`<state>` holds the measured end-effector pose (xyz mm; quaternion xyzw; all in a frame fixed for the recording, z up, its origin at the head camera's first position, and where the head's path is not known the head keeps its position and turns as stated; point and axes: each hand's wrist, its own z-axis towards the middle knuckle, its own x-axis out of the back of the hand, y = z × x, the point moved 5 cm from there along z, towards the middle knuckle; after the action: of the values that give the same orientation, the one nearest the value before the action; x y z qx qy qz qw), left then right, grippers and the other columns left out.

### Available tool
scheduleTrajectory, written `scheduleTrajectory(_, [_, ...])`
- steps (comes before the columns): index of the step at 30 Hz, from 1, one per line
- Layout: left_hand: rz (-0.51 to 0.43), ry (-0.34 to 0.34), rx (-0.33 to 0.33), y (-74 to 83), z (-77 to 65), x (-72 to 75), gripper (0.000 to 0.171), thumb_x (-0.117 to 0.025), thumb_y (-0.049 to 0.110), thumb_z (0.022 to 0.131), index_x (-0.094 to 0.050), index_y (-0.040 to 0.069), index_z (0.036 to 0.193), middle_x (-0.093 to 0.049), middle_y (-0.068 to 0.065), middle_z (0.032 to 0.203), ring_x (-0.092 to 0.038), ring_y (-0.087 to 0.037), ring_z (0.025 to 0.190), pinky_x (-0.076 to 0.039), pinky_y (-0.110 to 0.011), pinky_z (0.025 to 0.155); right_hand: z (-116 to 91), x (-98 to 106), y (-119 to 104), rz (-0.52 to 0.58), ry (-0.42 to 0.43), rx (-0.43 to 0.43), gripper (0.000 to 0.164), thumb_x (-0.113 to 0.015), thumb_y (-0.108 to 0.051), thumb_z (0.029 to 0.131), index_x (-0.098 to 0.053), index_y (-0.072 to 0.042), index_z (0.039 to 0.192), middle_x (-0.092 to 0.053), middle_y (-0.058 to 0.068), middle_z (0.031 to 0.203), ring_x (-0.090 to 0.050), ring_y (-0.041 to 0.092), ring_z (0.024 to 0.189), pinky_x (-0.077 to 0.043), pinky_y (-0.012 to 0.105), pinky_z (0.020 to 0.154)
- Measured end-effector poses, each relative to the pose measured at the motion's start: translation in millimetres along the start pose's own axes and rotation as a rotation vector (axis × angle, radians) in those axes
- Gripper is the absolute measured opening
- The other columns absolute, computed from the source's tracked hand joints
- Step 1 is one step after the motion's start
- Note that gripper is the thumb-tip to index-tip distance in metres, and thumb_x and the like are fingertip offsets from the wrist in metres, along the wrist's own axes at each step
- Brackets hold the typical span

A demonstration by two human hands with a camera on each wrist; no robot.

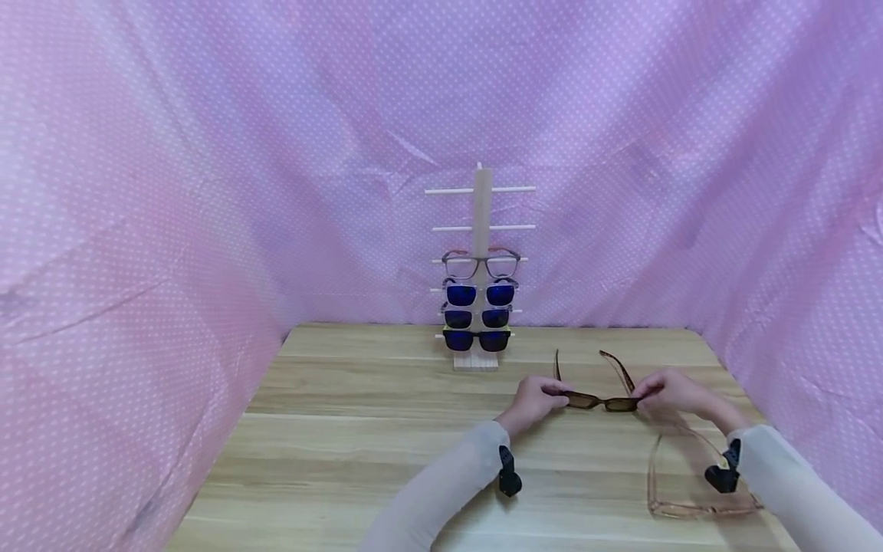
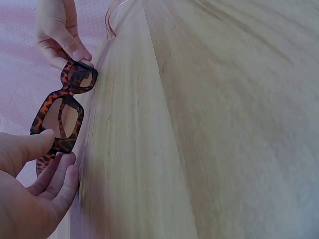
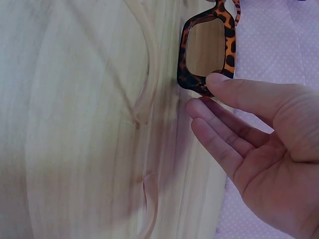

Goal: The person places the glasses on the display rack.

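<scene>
While the wood-grain tabletop (image 1: pixel 331 429) offers a broad stretch between its left edge and the left sleeve (image 1: pixel 441 483), a wooden display stand (image 1: pixel 482 211) rises near the far edge, at 10 o'clock from the tortoiseshell sunglasses (image 1: pixel 582 401). It has six rungs; the lower four carry one pair of clear-lens eyeglasses (image 1: pixel 461 267) and three pairs of blue-lens sunglasses (image 1: pixel 461 295). The left hand (image 1: pixel 534 397) pinches the single tortoiseshell pair at its 9 o'clock end: glossy, mottled amber and black, brown-lensed, temples unfolded toward 12 o'clock. The right hand (image 1: pixel 671 390) pinches the 3 o'clock end. At 4 o'clock lies one pair of transparent pink-framed glasses (image 1: pixel 679 510), close to the tabletop's right edge, where room narrows.
</scene>
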<state>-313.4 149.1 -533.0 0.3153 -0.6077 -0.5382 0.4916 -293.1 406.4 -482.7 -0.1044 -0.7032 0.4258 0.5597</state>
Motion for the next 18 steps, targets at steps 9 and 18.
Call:
scheduleTrajectory(9, [0.037, -0.042, -0.013, 3.7, 6.4, 7.3, 0.017, -0.079, 0.006, 0.087, -0.081, 0.010, 0.104, -0.078, -0.001, 0.101, -0.063, 0.001, 0.084, -0.052, -0.015, 0.071, 5, 10, -3, -0.006, -0.003, -0.022, 0.012, -0.075, 0.000, 0.087, -0.075, 0.008, 0.096, -0.077, 0.018, 0.093, -0.066, 0.001, 0.080, -0.055, 0.021, 0.070])
scheduleTrajectory(18, [0.020, -0.065, -0.010, 16.3, 10.5, 17.1, 0.019, -0.079, 0.009, 0.088, -0.081, 0.010, 0.107, -0.079, -0.001, 0.100, -0.064, 0.002, 0.081, -0.054, -0.015, 0.071, 6, 29, -21, -0.026, 0.028, -0.097, 0.022, -0.074, -0.007, 0.090, -0.073, 0.008, 0.106, -0.076, 0.020, 0.106, -0.065, -0.002, 0.089, -0.054, 0.019, 0.079])
